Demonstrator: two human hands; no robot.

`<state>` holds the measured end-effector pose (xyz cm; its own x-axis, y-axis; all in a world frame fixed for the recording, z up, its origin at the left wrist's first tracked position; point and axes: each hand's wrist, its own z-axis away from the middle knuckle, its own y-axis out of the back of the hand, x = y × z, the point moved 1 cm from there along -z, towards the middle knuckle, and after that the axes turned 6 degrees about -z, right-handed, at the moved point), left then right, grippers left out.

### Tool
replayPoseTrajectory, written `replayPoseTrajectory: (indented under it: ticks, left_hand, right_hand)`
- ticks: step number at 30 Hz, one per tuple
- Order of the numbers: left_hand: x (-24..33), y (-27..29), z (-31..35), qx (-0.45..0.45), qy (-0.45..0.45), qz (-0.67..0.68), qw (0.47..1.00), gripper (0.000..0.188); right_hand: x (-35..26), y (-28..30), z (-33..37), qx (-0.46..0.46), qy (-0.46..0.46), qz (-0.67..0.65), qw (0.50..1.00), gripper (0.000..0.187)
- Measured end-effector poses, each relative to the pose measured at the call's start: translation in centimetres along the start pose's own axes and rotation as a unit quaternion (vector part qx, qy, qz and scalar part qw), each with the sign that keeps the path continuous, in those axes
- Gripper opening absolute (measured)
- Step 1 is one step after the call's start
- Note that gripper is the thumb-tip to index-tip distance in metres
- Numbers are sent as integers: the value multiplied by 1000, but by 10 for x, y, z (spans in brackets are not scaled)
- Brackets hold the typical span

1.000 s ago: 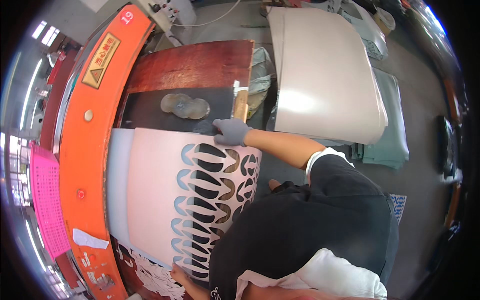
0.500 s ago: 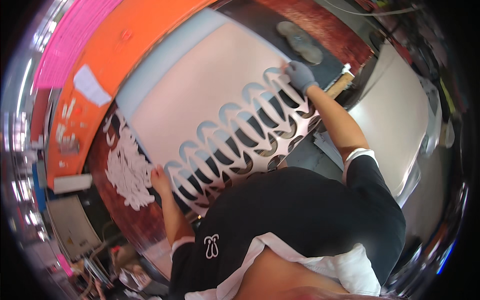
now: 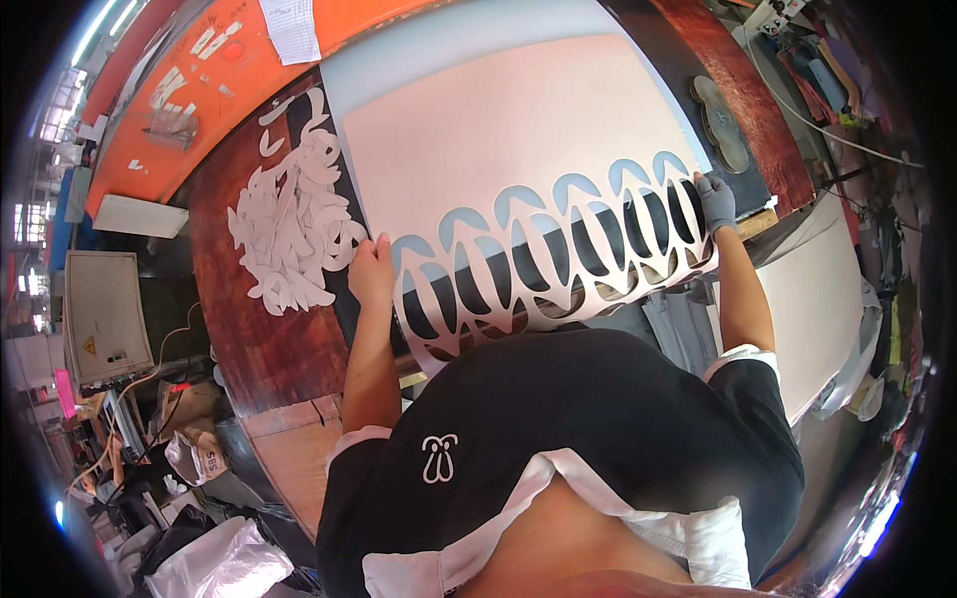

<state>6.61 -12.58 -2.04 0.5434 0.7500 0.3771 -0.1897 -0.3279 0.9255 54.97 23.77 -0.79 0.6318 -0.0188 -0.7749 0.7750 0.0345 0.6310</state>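
A pale pink sheet (image 3: 518,120) lies over a light blue board (image 3: 449,50), with rows of curved cut-outs along its near part. Its near end bends down over the table edge against my body. My bare left hand (image 3: 372,269) pinches the sheet's left edge, thumb uppermost. On the opposite edge, my right hand (image 3: 716,204), in a grey glove, has its fingers closed round the sheet. Black surface and blue board show through the holes. Beside my left hand lies a heap of white curved cut pieces (image 3: 289,214).
A grey sole-shaped thing (image 3: 720,125) rests on the dark strip at the right. An orange machine beam (image 3: 369,25) spans the far left, with a paper (image 3: 289,30) on it. A wooden block (image 3: 760,223) sits by my right hand. Another pale sheet (image 3: 817,289) lies at the right.
The whole view has turned, so the sheet now lies nearly level and the orange beam sits higher. Both hands still grip the sheet's two edges.
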Motion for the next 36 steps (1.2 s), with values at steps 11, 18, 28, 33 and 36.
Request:
replayPoseTrajectory:
  ticks: [11,18,28,33,36]
  left_hand:
    - [-13,16,-10,-30,-87,-130,987,47]
    - [-10,38,3,-79,-36,-221,971,39]
    - [-18,18,83,69,-152,16,986,40]
    - [5,-10,83,91,-189,58,976,37]
    - [20,-15,86,88,-164,129,974,38]
  right_hand:
    - [-39,-18,-1,-6,-9,107,994,38]
    - [-65,6,-40,99,114,289,945,57]
    - [18,13,-153,-15,102,196,975,86]
    - [-20,14,-129,-77,100,-148,981,57]
    - [-95,-26,-57,-196,100,-228,948,54]
